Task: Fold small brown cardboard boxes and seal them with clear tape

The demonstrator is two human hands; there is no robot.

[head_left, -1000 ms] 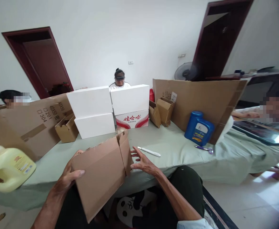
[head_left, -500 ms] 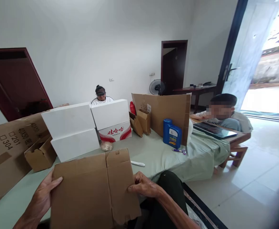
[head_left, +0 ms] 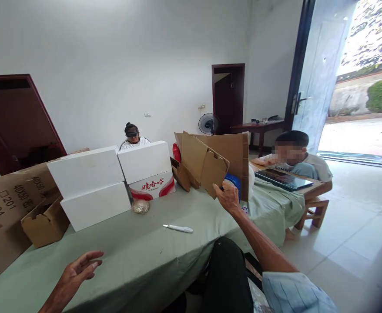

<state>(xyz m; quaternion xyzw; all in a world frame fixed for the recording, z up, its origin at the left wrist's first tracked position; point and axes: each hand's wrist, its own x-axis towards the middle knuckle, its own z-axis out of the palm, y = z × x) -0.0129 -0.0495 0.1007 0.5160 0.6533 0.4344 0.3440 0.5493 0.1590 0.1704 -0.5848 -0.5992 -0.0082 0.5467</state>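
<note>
My right hand (head_left: 226, 196) is stretched out to the right and closed on the lower edge of a flat, unfolded cardboard box (head_left: 201, 161), which it holds up above the far right part of the table. My left hand (head_left: 80, 270) hovers low at the near edge of the green-covered table (head_left: 139, 252), fingers spread and holding nothing. A white knife-like tool (head_left: 178, 228) lies on the cloth between the two hands.
White foam boxes (head_left: 89, 182) and a red-printed carton (head_left: 152, 188) stand at the back. Small open cardboard boxes (head_left: 42, 221) and a large cardboard sheet (head_left: 236, 152) flank them. A person sits behind the boxes, another sits at the right with a tablet (head_left: 280, 178).
My left hand has let go of the flat cardboard box. My right hand has carried it from in front of me up and away to the right. The view has turned further right.
</note>
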